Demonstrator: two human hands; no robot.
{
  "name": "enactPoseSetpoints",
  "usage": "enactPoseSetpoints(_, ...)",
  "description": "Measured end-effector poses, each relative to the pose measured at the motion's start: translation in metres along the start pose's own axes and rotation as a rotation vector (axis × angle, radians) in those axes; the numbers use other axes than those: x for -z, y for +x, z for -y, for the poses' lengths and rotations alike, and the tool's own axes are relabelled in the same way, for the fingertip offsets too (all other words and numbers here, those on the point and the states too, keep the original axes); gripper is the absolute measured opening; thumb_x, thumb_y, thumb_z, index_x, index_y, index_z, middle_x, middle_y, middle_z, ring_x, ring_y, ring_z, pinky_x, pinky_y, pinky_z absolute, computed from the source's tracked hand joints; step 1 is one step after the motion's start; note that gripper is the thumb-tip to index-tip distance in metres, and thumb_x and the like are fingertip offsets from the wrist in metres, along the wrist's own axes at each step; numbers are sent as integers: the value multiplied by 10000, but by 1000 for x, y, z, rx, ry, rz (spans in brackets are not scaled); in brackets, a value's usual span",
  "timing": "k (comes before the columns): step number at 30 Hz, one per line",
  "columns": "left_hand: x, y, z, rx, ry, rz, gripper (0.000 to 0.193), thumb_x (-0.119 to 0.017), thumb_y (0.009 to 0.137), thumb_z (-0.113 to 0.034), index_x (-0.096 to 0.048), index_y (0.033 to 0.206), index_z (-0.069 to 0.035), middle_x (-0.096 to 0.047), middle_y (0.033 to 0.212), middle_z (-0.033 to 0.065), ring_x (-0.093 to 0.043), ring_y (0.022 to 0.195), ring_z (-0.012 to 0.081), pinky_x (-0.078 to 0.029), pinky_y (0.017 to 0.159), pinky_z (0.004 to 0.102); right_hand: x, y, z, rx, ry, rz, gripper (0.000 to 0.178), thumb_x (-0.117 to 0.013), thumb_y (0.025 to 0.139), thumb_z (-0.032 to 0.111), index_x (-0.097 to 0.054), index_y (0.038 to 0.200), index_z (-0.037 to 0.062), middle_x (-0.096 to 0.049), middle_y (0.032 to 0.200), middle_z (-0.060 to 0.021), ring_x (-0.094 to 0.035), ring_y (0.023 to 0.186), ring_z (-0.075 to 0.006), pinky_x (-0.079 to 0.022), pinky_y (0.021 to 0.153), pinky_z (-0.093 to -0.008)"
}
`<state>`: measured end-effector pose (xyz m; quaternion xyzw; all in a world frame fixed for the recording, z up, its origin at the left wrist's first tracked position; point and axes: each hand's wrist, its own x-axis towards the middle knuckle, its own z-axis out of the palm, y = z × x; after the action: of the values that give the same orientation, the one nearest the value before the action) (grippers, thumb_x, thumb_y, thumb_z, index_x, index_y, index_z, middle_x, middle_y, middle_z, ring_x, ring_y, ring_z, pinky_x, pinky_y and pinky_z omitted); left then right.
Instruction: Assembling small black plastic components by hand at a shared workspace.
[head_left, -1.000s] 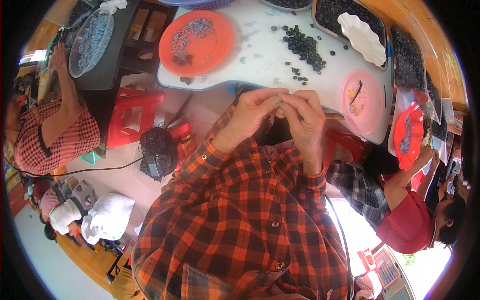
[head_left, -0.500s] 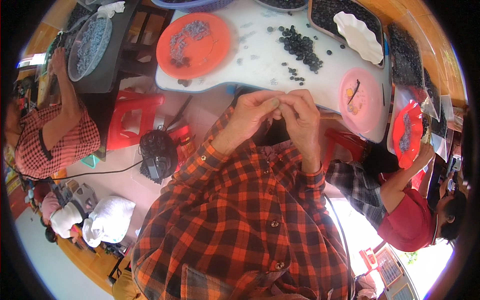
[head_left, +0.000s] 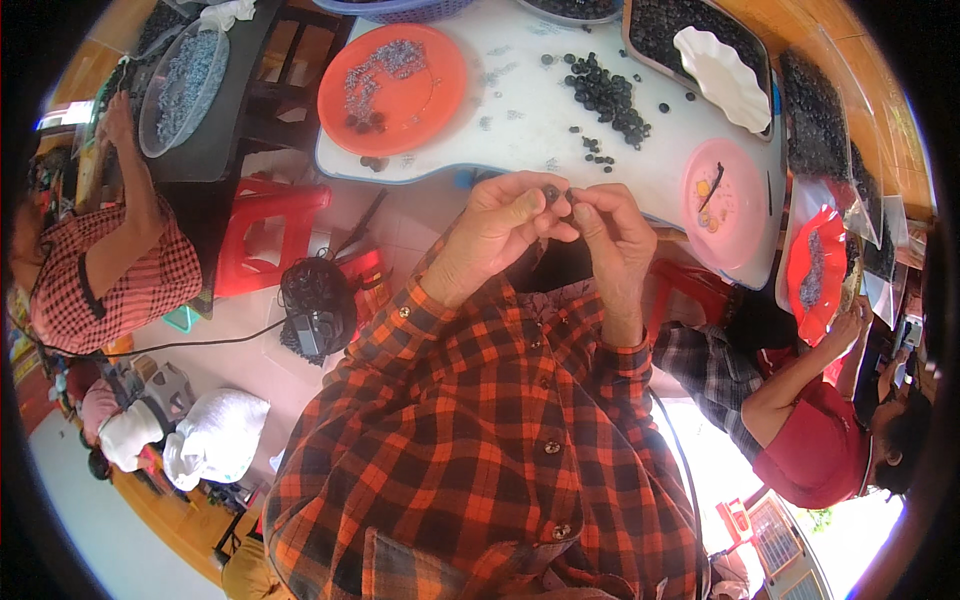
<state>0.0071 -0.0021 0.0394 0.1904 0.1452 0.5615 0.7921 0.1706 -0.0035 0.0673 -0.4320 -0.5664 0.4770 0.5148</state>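
Observation:
My left hand [head_left: 500,225] pinches a small dark round piece [head_left: 550,195] between thumb and fingers. Right beside it, my right hand [head_left: 617,235] is closed on a second small dark piece [head_left: 571,198]. The fingertips of both hands nearly meet, just off the near edge of the white table [head_left: 480,130]. On that table lies a loose heap of small black round pieces [head_left: 607,95]. An orange-red plate [head_left: 440,110] to the left carries small bluish-grey pieces [head_left: 400,60] and a few dark ones.
At the right stand a pink plate [head_left: 735,245], a white wavy dish [head_left: 720,80] and a tray of black pieces [head_left: 655,30]. A co-worker in a red shirt [head_left: 815,440] sits at right, another in a checked shirt [head_left: 150,260] at left, near a red stool [head_left: 265,240].
My hands have parted slightly, the right one shifting right, and dark pieces now show between the fingertips. The view has shifted a little. The right co-worker's arm has moved.

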Motion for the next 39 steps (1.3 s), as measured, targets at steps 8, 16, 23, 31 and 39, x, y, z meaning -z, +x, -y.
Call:
enactPoseSetpoints(8,-7,-1,-6,11,-11,40,315,-641,922,-163,-589,1131,68,-664,932,138,-688,836,213,-610,810,438,-3,0,-4,-1,-7,6,125,-631,903,-26,-650,1027,-26,-590,969,-38,-562,829,-73,-458,700,-193)
enactPoseSetpoints(16,0,1,-6,-22,-58,67,193,-554,973,-105,-606,1079,48,-624,918,99,-650,873,209,-585,858,437,-5,0,-1,-46,5,-3,103,-630,904,-23,-652,1005,-24,-587,949,-37,-545,777,-61,-445,656,-191)
enactPoseSetpoints(23,-6,3,-4,-14,23,-116,198,-634,926,-118,-631,1048,39,-653,868,99,-635,747,130,-616,795,392,-3,1,0,48,-117,-11,106,-643,904,5,-650,1007,-18,-587,952,-37,-561,764,-63,-454,639,-194)
enactPoseSetpoints(31,-6,3,5,-49,325,-180,137,-678,874,-14,-640,990,48,-674,847,91,-659,715,144,-551,628,238,-6,1,3,129,-114,24,143,-633,909,3,-660,1050,8,-597,958,-51,-585,802,-95,-477,687,-209)
enactPoseSetpoints(39,-20,-1,3,-58,512,-205,164,-706,855,-32,-643,983,48,-691,852,101,-669,727,127,-523,573,210,-5,-5,4,27,-45,-13,124,-616,924,15,-659,1041,16,-597,963,-50,-584,815,-97,-477,690,-215)
